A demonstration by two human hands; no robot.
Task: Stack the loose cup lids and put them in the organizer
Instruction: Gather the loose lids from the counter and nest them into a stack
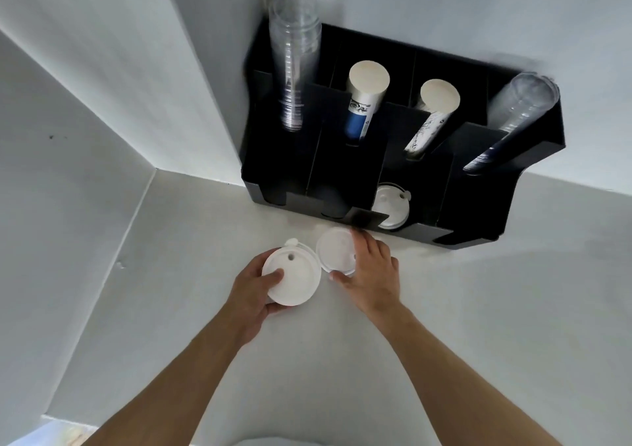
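Note:
My left hand (251, 295) holds a white cup lid (297, 279) by its rim, thumb on top, above the white counter. Just right of it a second white lid (335, 249) lies on the counter, and my right hand (372, 274) grips its right side with fingers over it and thumb at its near edge. The black organizer (478, 230) stands against the wall behind. Its third front slot from the left holds white lids (391, 204). The two lids in my hands almost touch.
The organizer's back slots carry clear cup stacks (294, 69) at both ends and two paper cup stacks (366, 100) in the middle. A white wall corner juts out on the left. The white counter (478, 308) spreads around my hands.

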